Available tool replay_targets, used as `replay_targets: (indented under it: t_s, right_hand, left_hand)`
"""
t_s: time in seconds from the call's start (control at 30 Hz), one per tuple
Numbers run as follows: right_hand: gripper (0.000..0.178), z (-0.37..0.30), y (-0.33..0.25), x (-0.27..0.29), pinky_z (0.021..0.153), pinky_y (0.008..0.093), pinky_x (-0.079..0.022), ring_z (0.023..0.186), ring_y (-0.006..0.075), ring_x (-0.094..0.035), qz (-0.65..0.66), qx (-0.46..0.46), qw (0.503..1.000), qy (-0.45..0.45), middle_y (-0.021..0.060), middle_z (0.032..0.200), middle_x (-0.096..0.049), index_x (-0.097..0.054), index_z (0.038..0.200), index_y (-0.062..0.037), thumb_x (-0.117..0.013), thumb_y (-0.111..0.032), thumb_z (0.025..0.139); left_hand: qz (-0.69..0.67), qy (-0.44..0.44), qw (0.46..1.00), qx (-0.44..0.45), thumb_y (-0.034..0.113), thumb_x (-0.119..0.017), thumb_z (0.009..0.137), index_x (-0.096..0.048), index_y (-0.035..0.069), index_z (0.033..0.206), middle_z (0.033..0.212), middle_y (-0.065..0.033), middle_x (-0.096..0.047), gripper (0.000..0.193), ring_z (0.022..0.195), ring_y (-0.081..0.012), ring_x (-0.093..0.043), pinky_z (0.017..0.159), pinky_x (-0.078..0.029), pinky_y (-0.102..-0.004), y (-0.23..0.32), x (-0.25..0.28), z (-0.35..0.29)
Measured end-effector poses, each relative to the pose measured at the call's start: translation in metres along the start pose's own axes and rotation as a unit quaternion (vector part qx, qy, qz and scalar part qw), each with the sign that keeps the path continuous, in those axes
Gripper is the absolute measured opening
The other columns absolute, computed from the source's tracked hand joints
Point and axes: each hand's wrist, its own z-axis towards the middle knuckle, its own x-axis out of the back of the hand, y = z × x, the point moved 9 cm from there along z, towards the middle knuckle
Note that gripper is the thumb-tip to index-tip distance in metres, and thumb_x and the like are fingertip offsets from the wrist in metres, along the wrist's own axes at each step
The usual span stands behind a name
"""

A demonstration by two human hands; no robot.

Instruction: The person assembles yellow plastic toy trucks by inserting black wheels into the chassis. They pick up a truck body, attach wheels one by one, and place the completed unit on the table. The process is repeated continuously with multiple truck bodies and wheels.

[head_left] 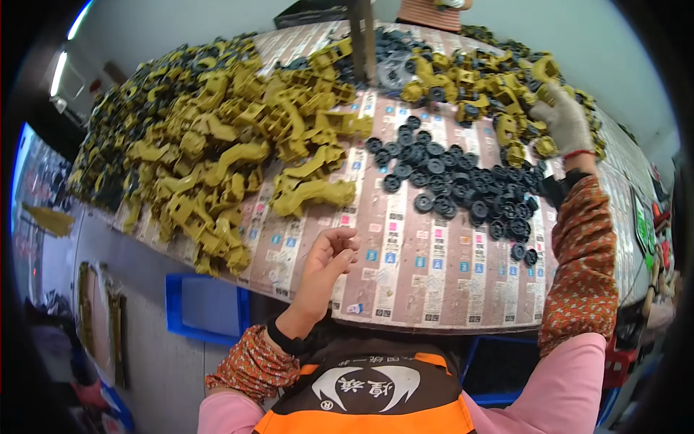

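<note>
My left hand (331,260), bare, hovers over the near edge of the table with its fingers loosely curled and apart; nothing shows in it. My right hand (567,124), in a pale work glove, reaches to the far right. Its fingers close on a yellow plastic part (545,70) at the edge of a heap of yellow parts with dark wheels (470,83); the glove partly hides the grip. Between my arms lies a spread of small black plastic wheels (463,181). A big heap of yellow plastic parts (210,145) covers the table's left side.
The table (405,289) is covered with printed striped sheeting. A post (363,43) rises at its far side, beside more dark parts (394,50). One blue crate (172,304) stands below the table's left edge, another (470,369) below the front right. Someone's striped clothing (430,14) shows beyond.
</note>
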Motion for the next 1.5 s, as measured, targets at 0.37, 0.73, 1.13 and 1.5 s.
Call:
replay_targets:
  t_s: [0.37, 0.73, 1.13, 1.5]
  right_hand:
    - [0.043, -0.151, 0.026, -0.262, 0.077, 0.0308, -0.059, 0.091, 0.0164, -0.069, -0.303, 0.007, 0.92, -0.25, 0.0071, 0.117, -0.071, -0.068, 0.132, -0.0036, -0.072, -0.023, 0.095]
    - [0.043, -0.252, 0.032, -0.379, 0.076, 0.0479, -0.058, 0.085, 0.0384, -0.074, -0.336, 0.145, 0.874, -0.318, 0.0242, 0.094, -0.074, -0.064, 0.113, 0.0022, -0.077, -0.027, 0.084]
    - [0.029, -0.295, 0.036, -0.241, 0.076, 0.0383, -0.057, 0.086, 0.0242, -0.072, -0.294, 0.064, 0.921, -0.246, 0.012, 0.097, -0.072, -0.071, 0.115, -0.0039, -0.071, -0.026, 0.097]
    - [0.021, -0.233, 0.06, -0.221, 0.086, 0.0504, -0.058, 0.104, 0.0378, -0.07, -0.621, 0.121, 0.761, -0.14, 0.0184, 0.108, -0.067, -0.07, 0.104, -0.0064, -0.071, -0.024, 0.093]
  left_hand:
    - [-0.056, 0.108, 0.992, -0.025, 0.01, -0.06, 0.106, -0.05, 0.014, 0.147, 0.122, -0.0007, -0.059, 0.042, 0.101, -0.0097, -0.062, 0.089, -0.048, -0.027, -0.007, 0.061, 0.009]
    - [-0.188, 0.097, 0.975, 0.064, 0.024, -0.062, 0.109, -0.036, 0.009, 0.158, 0.144, -0.0184, -0.058, 0.057, 0.126, -0.029, -0.065, 0.105, -0.058, -0.044, -0.029, 0.052, 0.004]
    - [-0.296, 0.013, 0.953, 0.066, 0.031, -0.073, 0.104, -0.058, 0.014, 0.135, 0.119, -0.0011, -0.066, 0.038, 0.111, -0.0173, -0.067, 0.1, -0.057, -0.0406, -0.028, 0.004, 0.004]
    - [-0.26, -0.059, 0.957, 0.112, 0.039, -0.071, 0.105, -0.051, 0.014, 0.15, 0.133, -0.0007, -0.065, 0.055, 0.12, -0.0138, -0.065, 0.098, -0.058, -0.0338, -0.028, -0.023, -0.012]
